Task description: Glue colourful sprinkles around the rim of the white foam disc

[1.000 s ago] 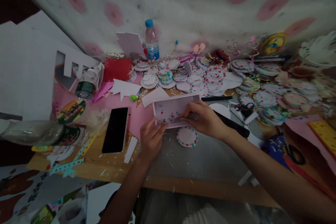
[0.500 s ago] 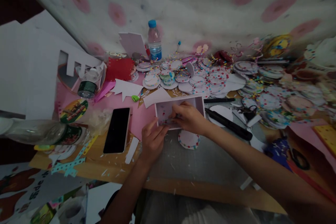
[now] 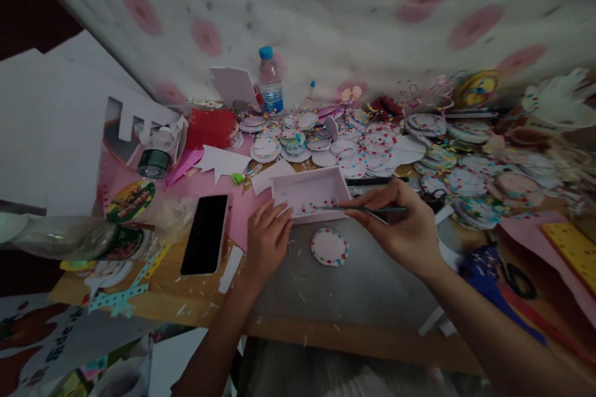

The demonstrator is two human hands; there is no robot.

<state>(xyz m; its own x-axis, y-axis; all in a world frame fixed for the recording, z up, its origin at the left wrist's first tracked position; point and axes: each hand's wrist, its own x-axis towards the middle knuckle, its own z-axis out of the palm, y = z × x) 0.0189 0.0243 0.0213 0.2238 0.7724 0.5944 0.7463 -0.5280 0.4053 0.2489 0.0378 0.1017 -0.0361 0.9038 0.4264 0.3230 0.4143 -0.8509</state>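
Observation:
A shallow white tray (image 3: 321, 182) with small coloured bits in it lies flat on the table. My left hand (image 3: 267, 240) rests against its near left corner, fingers spread on the rim. My right hand (image 3: 400, 226) grips thin tweezers (image 3: 358, 208) whose tip points left into the tray among the bits. In front of the tray, between my hands, lies a white paper disc (image 3: 329, 247) edged with coloured dots.
A black phone (image 3: 205, 234) lies left of my left hand. Behind the tray are several dotted discs (image 3: 367, 149), a water bottle (image 3: 270, 82), red card (image 3: 210, 128) and white cutouts. A black tool (image 3: 377, 181) lies right of the tray; scissors (image 3: 512, 270) at right.
The tray was tilted up toward me and now lies flat. My right hand drew back to the right out of the tray, tweezers still pointing in. The left hand shifted onto the tray's corner.

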